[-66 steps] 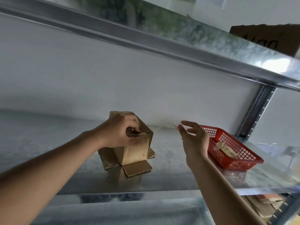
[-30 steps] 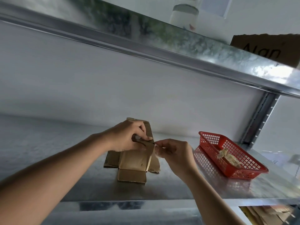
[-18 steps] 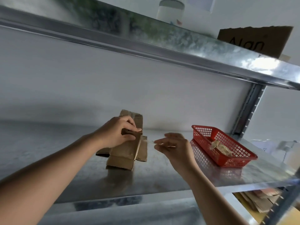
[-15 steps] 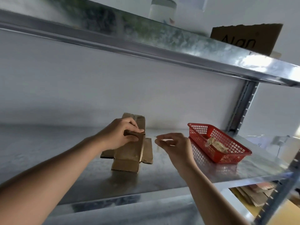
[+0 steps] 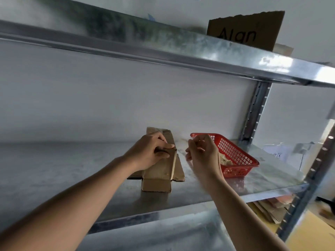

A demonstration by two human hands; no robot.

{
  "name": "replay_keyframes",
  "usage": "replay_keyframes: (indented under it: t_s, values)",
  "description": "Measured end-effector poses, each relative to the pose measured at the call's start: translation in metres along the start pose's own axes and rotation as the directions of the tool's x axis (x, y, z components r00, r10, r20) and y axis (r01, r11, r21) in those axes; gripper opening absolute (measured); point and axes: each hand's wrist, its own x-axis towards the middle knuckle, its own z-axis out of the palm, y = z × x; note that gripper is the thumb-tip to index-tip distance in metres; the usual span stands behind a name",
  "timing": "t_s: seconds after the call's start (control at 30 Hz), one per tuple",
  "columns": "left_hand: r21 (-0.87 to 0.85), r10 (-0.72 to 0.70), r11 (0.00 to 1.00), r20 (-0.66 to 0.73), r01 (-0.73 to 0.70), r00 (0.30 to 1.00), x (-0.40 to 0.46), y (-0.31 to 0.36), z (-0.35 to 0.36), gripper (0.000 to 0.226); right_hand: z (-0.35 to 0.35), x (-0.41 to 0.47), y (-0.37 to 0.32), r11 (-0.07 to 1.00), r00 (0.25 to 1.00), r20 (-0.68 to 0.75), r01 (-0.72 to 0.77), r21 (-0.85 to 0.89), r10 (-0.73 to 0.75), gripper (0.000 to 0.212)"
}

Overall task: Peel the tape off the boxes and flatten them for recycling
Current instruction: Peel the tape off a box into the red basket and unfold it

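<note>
On our metal shelf (image 5: 208, 193), our left hand (image 5: 151, 153) grips the cardboard box (image 5: 160, 171) upright; right hand (image 5: 202, 151) fingers curl beside the red basket (image 5: 239, 160), hold unclear.

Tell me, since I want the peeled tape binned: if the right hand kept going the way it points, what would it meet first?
Probably the red basket directly behind the right hand; depth is unclear.
</note>
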Motion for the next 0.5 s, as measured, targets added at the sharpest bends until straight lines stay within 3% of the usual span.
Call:
replay_keyframes:
  t_s: [0.13, 0.27, 0.4, 0.5]
  values:
    - [0.053, -0.02, 0.998, -0.031, 0.022, 0.999, 0.015, 0.018, 0.024, 0.038, -0.031, 0.016, 0.014, 0.996, 0.997, 0.068, 0.052, -0.076, -0.046, 0.034]
    - [0.092, -0.057, 0.994, -0.042, 0.061, 0.997, 0.028, 0.038, 0.044, 0.038, -0.067, 0.038, 0.031, 0.908, 0.985, 0.056, 0.172, -0.382, -0.163, 0.016]
    - [0.112, -0.08, 0.99, -0.067, 0.087, 0.995, 0.035, 0.053, 0.062, 0.038, -0.096, 0.052, 0.046, 0.826, 0.962, 0.111, 0.272, -0.493, -0.251, 0.012]
    - [0.138, -0.1, 0.984, -0.084, 0.111, 0.991, 0.037, 0.061, 0.071, 0.037, -0.11, 0.061, 0.057, 0.808, 0.962, 0.21, 0.263, -0.527, -0.176, 0.013]
